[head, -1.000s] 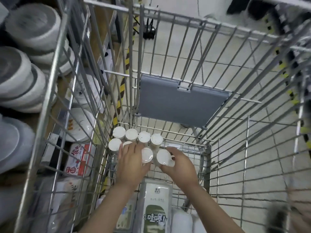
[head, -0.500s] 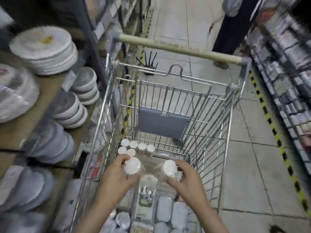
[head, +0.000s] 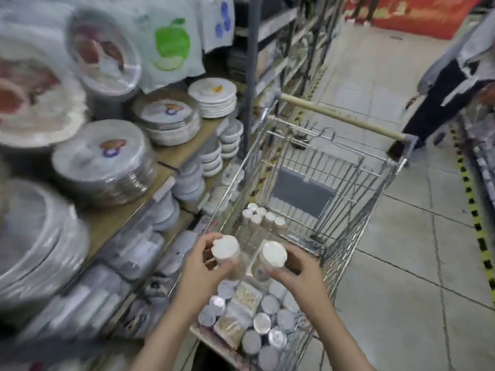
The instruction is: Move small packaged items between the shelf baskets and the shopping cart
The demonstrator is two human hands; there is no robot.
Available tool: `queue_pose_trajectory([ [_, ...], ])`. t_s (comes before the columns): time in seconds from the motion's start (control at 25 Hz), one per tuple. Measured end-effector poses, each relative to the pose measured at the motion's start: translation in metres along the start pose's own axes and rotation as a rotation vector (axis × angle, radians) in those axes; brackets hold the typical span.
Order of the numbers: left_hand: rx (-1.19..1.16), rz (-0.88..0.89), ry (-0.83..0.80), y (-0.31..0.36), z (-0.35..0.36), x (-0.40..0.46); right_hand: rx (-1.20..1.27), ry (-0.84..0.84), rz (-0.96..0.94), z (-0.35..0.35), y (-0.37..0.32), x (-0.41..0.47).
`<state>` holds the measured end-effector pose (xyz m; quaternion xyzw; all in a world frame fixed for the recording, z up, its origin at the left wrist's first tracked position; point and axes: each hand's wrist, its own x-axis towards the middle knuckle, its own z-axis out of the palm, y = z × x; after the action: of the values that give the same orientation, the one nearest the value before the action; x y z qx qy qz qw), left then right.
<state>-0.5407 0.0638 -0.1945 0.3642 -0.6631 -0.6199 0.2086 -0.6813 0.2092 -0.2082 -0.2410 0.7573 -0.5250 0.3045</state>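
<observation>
Two white-capped jars are above the shopping cart [head: 348,210]: our left hand [head: 198,269] grips the left jar [head: 226,253], our right hand [head: 297,269] the right jar [head: 270,259]. We cannot read their blurred labels. More capped jars [head: 263,219] stand inside.

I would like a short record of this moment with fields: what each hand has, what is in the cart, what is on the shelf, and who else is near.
left hand: left hand holds a white-lidded jar above the cart
right hand: right hand holds a second white-lidded jar
cart: shopping cart has a cluster of small jars by the grey flap, more packaged items at the near end
shelf: wrapped plate stacks
nearby: another person in the aisle
</observation>
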Motion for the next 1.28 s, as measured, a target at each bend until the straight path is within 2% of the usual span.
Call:
queue_pose_trajectory([
  [0.2,-0.091,-0.045,0.3,-0.011,-0.064,-0.102,0.06,-0.206,-0.088,0.051,-0.02,-0.055],
  [0.4,-0.162,-0.124,0.643,-0.029,-0.131,-0.201,0.06,-0.486,-0.131,0.117,-0.046,-0.101],
  [0.72,-0.248,-0.125,1.026,-0.032,-0.219,-0.342,0.043,-0.868,-0.22,0.254,-0.098,-0.184],
  [0.92,-0.25,-0.061,1.11,-0.021,-0.29,-0.406,0.088,-0.976,-0.331,0.333,-0.137,-0.249],
  [1.28,-0.031,0.147,0.969,0.035,-0.407,-0.408,0.246,-0.819,-0.476,0.396,-0.216,-0.266],
])
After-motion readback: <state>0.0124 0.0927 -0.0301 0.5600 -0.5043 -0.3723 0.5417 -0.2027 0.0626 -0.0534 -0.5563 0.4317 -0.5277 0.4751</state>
